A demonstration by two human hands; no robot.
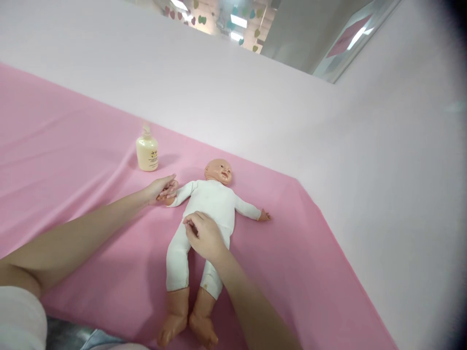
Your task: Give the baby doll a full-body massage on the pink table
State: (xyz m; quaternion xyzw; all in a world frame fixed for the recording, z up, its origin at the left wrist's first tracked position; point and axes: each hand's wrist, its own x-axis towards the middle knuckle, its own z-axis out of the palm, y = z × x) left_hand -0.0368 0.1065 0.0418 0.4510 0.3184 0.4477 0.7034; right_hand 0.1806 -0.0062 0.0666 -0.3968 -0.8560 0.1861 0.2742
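A baby doll (209, 199) in a white bodysuit lies on its back on a pink sheet (73, 160), head away from me, bare feet toward me. My left hand (162, 188) is closed around the doll's small hand at the end of its outstretched arm. On the doll's belly and hip rests my right hand (202, 235), fingers curled and pinching the white cloth there. The doll's other arm reaches out to the right, untouched.
A cream pump bottle (147, 151) stands on the sheet behind my left hand. A pale wall (328, 146) runs along the far and right edge of the pink surface. Ceiling lights and hanging heart shapes show at the top.
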